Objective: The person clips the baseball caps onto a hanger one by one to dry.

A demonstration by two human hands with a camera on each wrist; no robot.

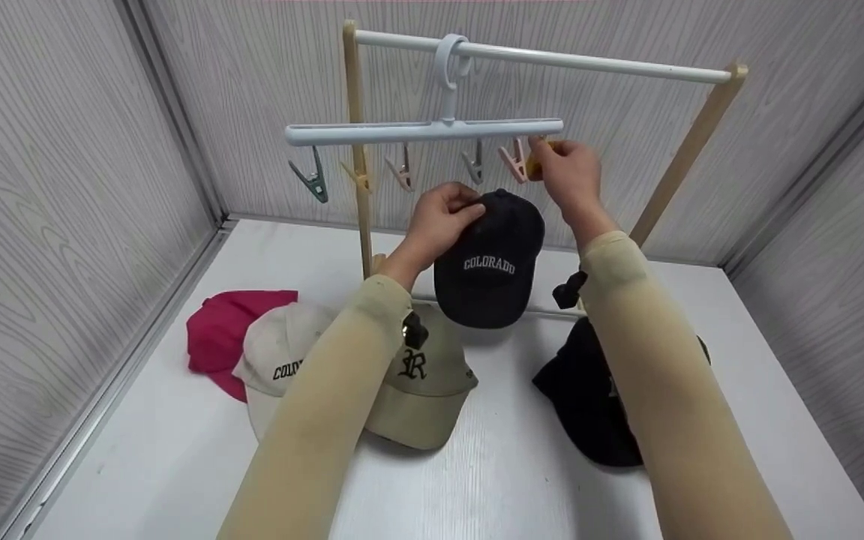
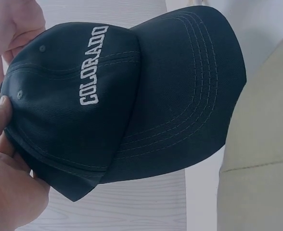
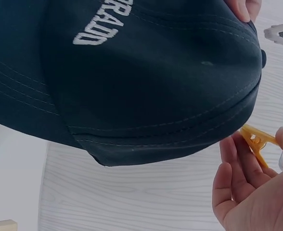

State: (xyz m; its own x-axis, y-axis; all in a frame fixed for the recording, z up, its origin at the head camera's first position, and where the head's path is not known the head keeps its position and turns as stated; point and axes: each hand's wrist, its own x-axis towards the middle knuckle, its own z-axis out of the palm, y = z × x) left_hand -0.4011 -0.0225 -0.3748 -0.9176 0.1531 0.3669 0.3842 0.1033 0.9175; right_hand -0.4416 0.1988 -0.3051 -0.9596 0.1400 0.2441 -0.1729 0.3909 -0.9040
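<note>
A dark baseball cap (image 1: 489, 247) with COLORADO lettering hangs below the hanger, brim down. My left hand (image 1: 443, 221) pinches its crown near the top, thumb in front, as the left wrist view also shows. At the right end of the white clip hanger (image 1: 372, 134), my right hand (image 1: 571, 174) pinches a yellow clip (image 3: 258, 140) between thumb and fingers. In the right wrist view the clip's tip is close to the cap's edge; whether it grips the fabric I cannot tell. A pink clip (image 1: 513, 161) hangs just left of that hand.
The hanger hooks over the white rod (image 1: 589, 60) of a wooden-legged rack (image 1: 683, 161). More clips, including a green clip (image 1: 313, 180), hang along it. On the white table (image 1: 507, 465) lie a red cap (image 1: 222, 330), a white cap (image 1: 274, 349), a khaki cap (image 1: 421, 405) and a black cap (image 1: 586, 397).
</note>
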